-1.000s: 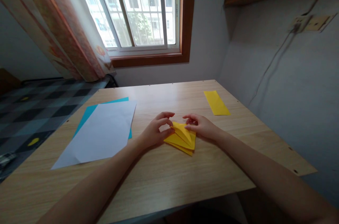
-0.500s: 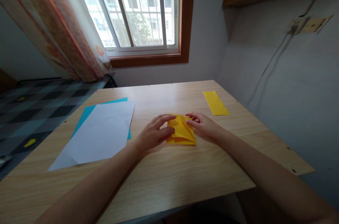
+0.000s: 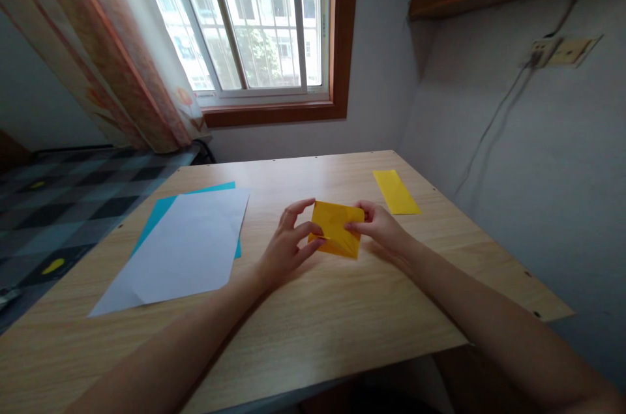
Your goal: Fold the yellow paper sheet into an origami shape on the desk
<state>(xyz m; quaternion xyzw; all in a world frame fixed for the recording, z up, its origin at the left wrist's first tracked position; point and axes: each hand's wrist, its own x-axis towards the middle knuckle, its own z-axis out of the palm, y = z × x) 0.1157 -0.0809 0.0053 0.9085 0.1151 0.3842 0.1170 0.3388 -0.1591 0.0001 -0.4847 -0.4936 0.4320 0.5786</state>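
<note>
A folded yellow paper [image 3: 336, 226] is held between both hands over the middle of the wooden table. My right hand [image 3: 380, 225] pinches its right edge, thumb on the near face and the other fingers behind. At its left side, my left hand [image 3: 292, 241] grips the lower left edge between fingers and thumb, with the index finger reaching to the top left corner. Creases and a flap show along the paper's lower edge.
White sheets [image 3: 180, 251] lie over a turquoise sheet [image 3: 156, 215] on the left of the table [image 3: 293, 336]. A yellow strip [image 3: 396, 192] lies at the back right. Beyond are a window, a curtain and a wall socket [image 3: 542, 52] with a cable.
The yellow paper has been raised and tilted up off the table. My right hand has closed on its right edge, and my left fingers have shifted along the left side.
</note>
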